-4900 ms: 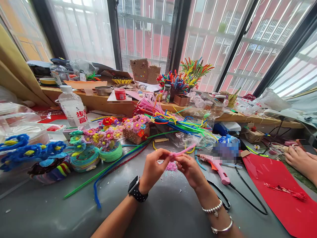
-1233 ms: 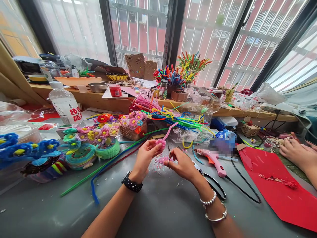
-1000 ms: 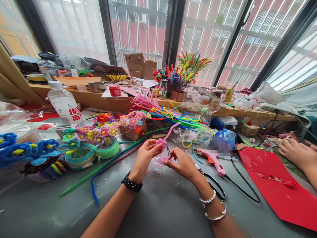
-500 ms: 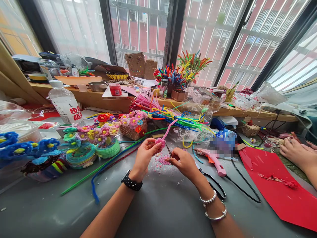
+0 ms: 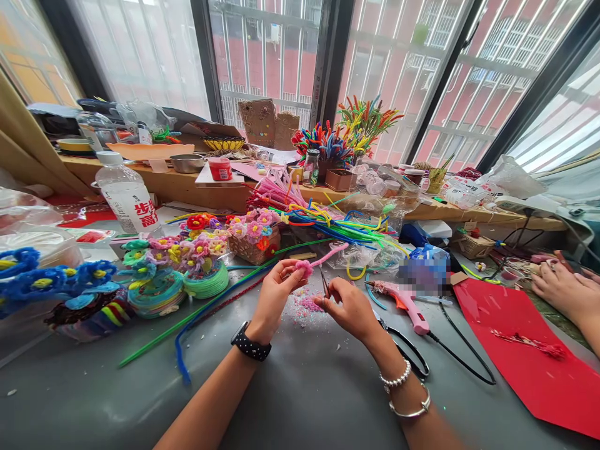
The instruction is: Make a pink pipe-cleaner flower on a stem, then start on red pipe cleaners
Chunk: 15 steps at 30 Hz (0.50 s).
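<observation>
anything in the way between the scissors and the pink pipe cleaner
Nothing visible. The scissors in the right hand point up just beside the coiled end of the pink pipe cleaner in the left hand; only air lies between.

Bright daylight from ahead, with a wide-angle bend at the edges.

Light pours in through the windows (image 5: 262, 56) in front of me, and the left pane washes out almost white. The grey table (image 5: 300, 387) takes a pale sheen, with only soft, faint shadows under my arms. My left hand (image 5: 276, 290) with its pink pipe cleaner (image 5: 323, 255) and my right hand (image 5: 349, 309) with the small scissors (image 5: 324, 282) are sharp and evenly lit. The window frames lean and bow toward the corners, and a blurred mosaic patch (image 5: 424, 275) sits right of centre.
</observation>
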{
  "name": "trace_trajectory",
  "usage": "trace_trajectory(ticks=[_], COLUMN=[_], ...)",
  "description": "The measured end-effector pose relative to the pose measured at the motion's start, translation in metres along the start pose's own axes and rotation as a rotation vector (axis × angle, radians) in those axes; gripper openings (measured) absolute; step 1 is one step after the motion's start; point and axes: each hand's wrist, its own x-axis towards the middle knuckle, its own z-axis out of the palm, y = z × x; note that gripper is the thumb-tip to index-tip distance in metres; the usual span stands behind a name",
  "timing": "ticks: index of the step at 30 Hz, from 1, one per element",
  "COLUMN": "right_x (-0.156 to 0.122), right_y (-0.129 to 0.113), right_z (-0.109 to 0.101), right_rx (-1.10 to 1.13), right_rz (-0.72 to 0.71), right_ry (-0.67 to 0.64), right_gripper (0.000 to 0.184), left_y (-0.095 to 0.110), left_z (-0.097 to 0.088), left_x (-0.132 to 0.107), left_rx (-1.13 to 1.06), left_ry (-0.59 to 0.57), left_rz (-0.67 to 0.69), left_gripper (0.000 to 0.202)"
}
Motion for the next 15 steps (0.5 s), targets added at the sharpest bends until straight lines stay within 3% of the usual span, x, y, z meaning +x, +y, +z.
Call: trace_trajectory(ticks=[15], right_x=[-0.0009], right_y=[-0.0009], right_z=[0.0009], right_rx=[-0.101], right_rz=[-0.026], right_ry=[-0.022], right_gripper=[0.039], left_y=[0.0003], left_z=[0.0012], left_x=[-0.0013], left_rx=[0.158], left_ry=[-0.028], left_rz=[0.025], left_gripper=[0.023])
